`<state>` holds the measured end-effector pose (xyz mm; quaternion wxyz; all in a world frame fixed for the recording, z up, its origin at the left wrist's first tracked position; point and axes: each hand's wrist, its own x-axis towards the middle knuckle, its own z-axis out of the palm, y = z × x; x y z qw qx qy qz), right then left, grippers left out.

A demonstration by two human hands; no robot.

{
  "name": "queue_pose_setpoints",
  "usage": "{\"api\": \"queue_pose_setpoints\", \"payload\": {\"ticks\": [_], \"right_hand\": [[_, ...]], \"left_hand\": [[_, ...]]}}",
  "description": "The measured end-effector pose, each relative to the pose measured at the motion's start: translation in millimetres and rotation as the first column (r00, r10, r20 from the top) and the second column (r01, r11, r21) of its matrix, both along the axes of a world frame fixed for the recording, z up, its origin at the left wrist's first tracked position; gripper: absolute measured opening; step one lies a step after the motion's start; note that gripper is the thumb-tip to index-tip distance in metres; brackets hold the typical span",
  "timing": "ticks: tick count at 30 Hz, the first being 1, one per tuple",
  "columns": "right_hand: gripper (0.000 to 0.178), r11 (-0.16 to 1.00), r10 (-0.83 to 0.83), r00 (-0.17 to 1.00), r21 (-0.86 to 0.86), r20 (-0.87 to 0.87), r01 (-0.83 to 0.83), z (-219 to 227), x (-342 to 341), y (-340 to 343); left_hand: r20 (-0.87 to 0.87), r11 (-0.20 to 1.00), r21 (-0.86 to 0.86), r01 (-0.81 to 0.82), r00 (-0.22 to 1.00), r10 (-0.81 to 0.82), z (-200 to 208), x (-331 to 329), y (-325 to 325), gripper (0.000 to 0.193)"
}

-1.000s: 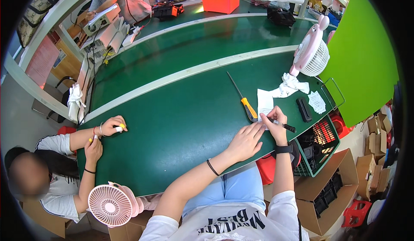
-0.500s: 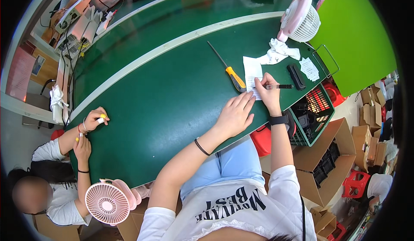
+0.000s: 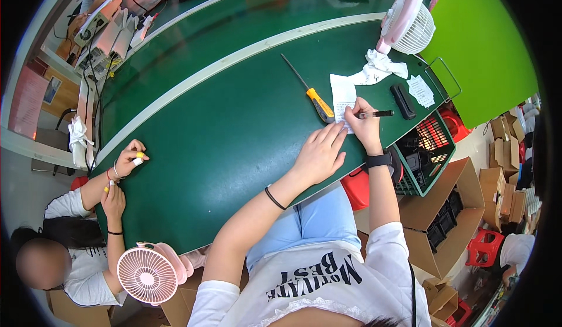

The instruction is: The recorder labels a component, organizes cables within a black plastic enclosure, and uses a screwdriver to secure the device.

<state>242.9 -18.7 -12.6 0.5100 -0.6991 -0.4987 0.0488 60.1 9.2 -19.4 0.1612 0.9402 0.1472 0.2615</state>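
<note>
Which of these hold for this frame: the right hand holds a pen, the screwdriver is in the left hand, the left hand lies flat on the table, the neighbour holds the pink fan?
1. The right hand holds a pen over the paper slip. True.
2. The left hand holds the screwdriver. False: it lies untouched on the table.
3. The left hand lies flat, palm down. True.
4. The neighbour holds the pink fan. False: their hands are at the table edge.

White short-sleeved printed shirt, light blue jeans, black wristband left, black watch right.
</note>
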Motion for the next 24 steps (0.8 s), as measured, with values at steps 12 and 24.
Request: {"api": "queue_pose_setpoints", "payload": {"ticks": [12,24], "right_hand": [[0.030,0.999,-0.038,0.999,0.024,-0.013,0.039,-0.8,-0.3,1.7],[0.028,0.999,-0.043,0.998,0.010,-0.042,0.043,-8.2,4.0,2.6]], "left_hand": [[-0.010,1.000,-0.006,-0.002,1.000,0.002,0.3,0.0,0.1,0.054],[-0.025,1.000,-0.011,0.003,1.000,-0.004,0.8,-0.6,0.6,0.054]]}}
